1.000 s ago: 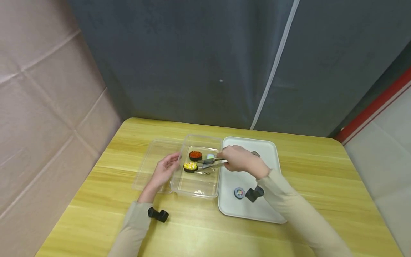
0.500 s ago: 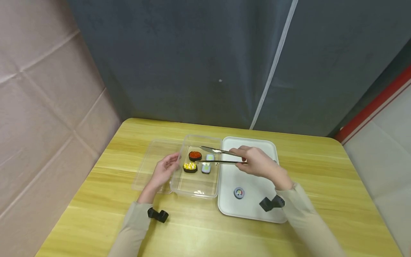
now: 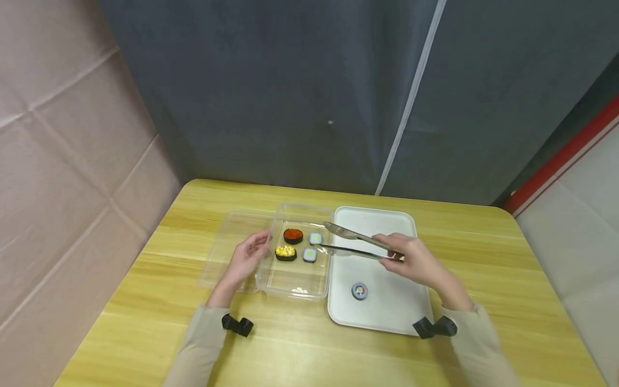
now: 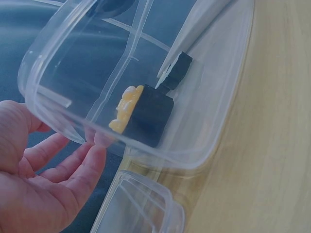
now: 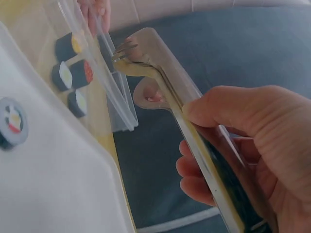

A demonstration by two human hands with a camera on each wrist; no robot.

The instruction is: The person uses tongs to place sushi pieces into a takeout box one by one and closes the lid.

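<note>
The right hand (image 3: 418, 263) holds a pair of shiny metal tongs (image 3: 355, 242) with its fingers curled around the handle end, and the two arms of the tongs stand apart with nothing between them. A second ago their tips were down inside the clear rectangular plastic container (image 3: 271, 279), at the small sushi pieces; now the hand has pulled back over the white rectangular plastic tray (image 3: 401, 317), to the right of the container, and the tips hang just above the container's right edge. Four pieces lie in the far half of the container: a dark roll with red roe on top (image 3: 293, 235), a dark roll with yellow corn on top (image 3: 286, 252), and two small rolls with white rice faces (image 3: 316, 238) (image 3: 310, 255). It seems that the last piece was just released there. One round roll with a coloured centre (image 3: 359, 291) remains on the tray, near its front edge. The left hand (image 3: 246, 258) rests with relaxed, straight fingers against the left wall of the container, beside the clear plastic lid (image 3: 217, 252) on the yellow wooden counter (image 3: 483, 252).
</note>
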